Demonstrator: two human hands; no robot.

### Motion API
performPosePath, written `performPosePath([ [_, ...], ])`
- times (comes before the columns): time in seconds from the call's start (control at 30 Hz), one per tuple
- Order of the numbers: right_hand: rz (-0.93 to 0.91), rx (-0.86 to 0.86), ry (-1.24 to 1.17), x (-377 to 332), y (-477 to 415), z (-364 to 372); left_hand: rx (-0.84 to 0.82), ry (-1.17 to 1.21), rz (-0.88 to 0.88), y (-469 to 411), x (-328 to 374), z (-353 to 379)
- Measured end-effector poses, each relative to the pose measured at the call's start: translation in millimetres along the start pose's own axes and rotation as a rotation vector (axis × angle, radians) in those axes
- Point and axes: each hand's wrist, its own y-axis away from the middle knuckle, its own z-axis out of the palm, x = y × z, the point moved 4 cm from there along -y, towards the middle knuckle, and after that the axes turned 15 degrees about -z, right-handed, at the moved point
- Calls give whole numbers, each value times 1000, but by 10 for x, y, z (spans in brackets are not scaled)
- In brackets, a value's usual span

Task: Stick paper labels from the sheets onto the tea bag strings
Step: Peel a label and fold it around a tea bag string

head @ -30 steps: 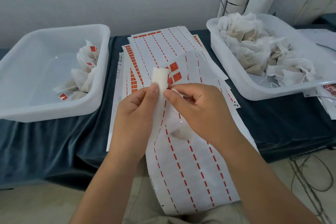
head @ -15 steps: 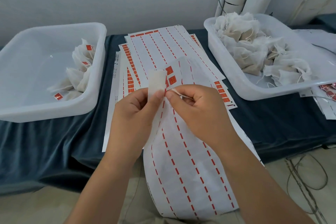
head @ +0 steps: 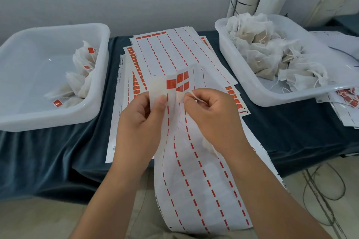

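My left hand (head: 140, 122) pinches the curled top edge of a long label sheet (head: 202, 190) that hangs over the table's front edge; a few red labels (head: 177, 83) remain near its top. My right hand (head: 212, 118) pinches a white tea bag string (head: 195, 96) beside the sheet's top edge. A tea bag (head: 208, 144) hangs partly hidden beneath that hand. More label sheets (head: 171, 54) lie stacked on the table behind.
A white tub (head: 58, 114) at the left holds a few labelled tea bags (head: 83, 75). Another white tub (head: 272, 95) at the right holds several unlabelled tea bags (head: 272, 52). Loose sheets (head: 347, 103) lie far right. Cables (head: 320, 190) trail on the floor.
The folded top of the sheet has turned, showing a red label by my left thumb. Both hands stay close together at the sheet's top.
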Motion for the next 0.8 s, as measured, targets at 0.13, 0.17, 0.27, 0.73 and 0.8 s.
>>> performPosePath([
  [0.13, 133, 45, -103, 112, 23, 16, 11, 60, -17, -46, -24, -8],
  [0.17, 164, 41, -137, 132, 34, 32, 2, 75, -17, -49, -32, -6],
  [0.27, 284, 76, -288, 202, 56, 48, 27, 107, 10, -130, -75, -47],
  [0.73, 407, 159, -519, 260, 146, -108, 385, -249, 68, -875, -245, -106],
  [0.8, 410, 147, -538, 268, 159, -92, -25, -57, -117, -612, -240, 156],
])
